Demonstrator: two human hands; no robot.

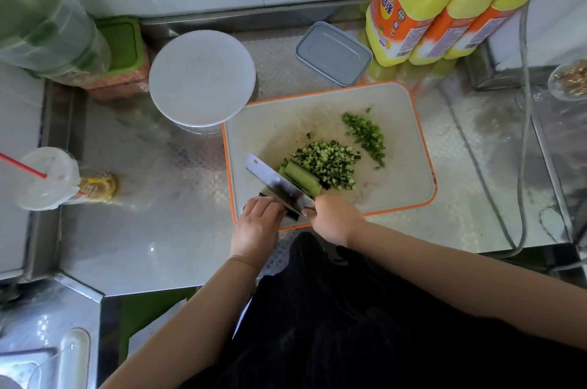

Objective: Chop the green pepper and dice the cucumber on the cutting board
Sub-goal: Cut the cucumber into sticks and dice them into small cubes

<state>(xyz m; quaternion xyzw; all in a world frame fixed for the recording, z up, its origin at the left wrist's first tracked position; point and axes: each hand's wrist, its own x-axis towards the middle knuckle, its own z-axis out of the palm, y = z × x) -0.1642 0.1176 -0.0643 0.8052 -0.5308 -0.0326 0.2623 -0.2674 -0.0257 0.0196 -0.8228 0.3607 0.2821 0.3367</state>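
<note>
Right hand [336,218] grips the cleaver [279,185] handle, fingers curled round it; handle itself hidden inside the fist. Left hand [257,223] sits just beside it at the near edge of the cutting board [406,185], fingers curled down at the blade's near end. Whether they hold the dark cucumber bit [293,214] under them or only rest against the blade, cannot tell. Blade runs diagonally, tip pointing away and to the left, flat side tilted up toward the camera.

Key relation: uncut cucumber strips [301,177] lie just beyond the blade, on its right face, touching or nearly so. Their long axis runs roughly parallel to the blade, not across it. My read is that strips or knife need turning before the next crosswise cuts. Right hand is the nearer one to the strips; left hand is cut off from them by the blade.

Diced cucumber pile [324,163] sits mid-board, touching the far end of the strips. Chopped green pepper [365,134] is a separate smaller heap further back and right, near but apart. Pepper looks done, cucumber mostly diced, judging by what's left.

Behind the board on the steel desk [143,230]: round white lid [201,77], grey lidded box [333,53], three yellow oil bottles [444,1]. Left: drink cup with red straw [47,177]. Far-right bowl contents too blurred to name.
</note>
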